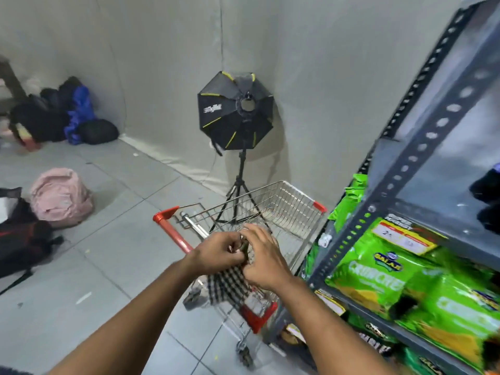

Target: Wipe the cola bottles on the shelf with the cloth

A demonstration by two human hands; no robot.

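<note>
Both my hands meet over the shopping cart (295,201) and hold a black-and-white checked cloth (226,285), which hangs down below them. My left hand (220,251) pinches its upper edge, and my right hand (263,259) grips it from the right, fingers curled. The grey metal shelf (403,169) stands at the right. Dark blurred shapes (487,201) sit on its upper level at the frame's edge; I cannot tell whether they are cola bottles.
Green snack bags (384,277) fill the shelf's lower levels. A black softbox on a tripod (236,112) stands behind the cart against the grey wall. A pink bag (61,197), black backpacks (21,239) and more bags (59,115) lie on the tiled floor at left.
</note>
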